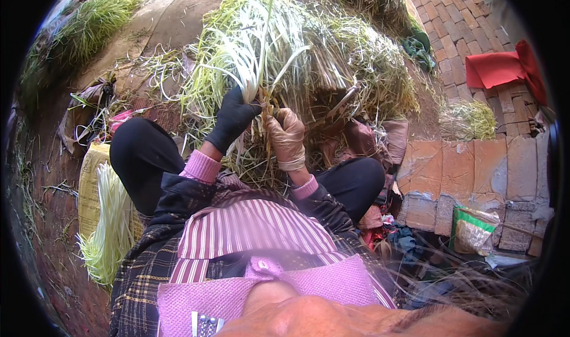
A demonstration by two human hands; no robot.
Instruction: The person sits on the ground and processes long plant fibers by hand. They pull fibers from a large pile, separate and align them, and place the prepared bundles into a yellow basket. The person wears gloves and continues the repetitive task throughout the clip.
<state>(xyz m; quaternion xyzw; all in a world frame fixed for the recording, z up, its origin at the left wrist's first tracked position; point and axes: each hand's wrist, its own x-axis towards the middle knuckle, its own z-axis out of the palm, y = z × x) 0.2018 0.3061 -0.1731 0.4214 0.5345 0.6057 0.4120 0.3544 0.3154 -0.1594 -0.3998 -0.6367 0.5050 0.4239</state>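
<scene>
My left hand (234, 116), in a black glove, grips a small bunch of blanched garlic chives (250, 72), white ends low and leaf tips fanning upward. Close beside it, my right hand (287, 136), in a thin translucent glove over a pale one, has its fingers curled in. They pinch brownish-yellow withered leaves (266, 110) at the bunch's lower end. Just beyond both hands lies a large heap of untrimmed chives (329, 56), roots and dry stalks showing. Loose trimmings (254, 165) cover the ground between my knees.
At left, a neat chive bundle (109, 221) rests on a yellow sack (91, 176). Another green pile (95, 23) lies far left. Bricks (463, 167), a red sheet (494, 69), a small chive clump (467, 119) and a green-and-white bag (474, 230) are at right.
</scene>
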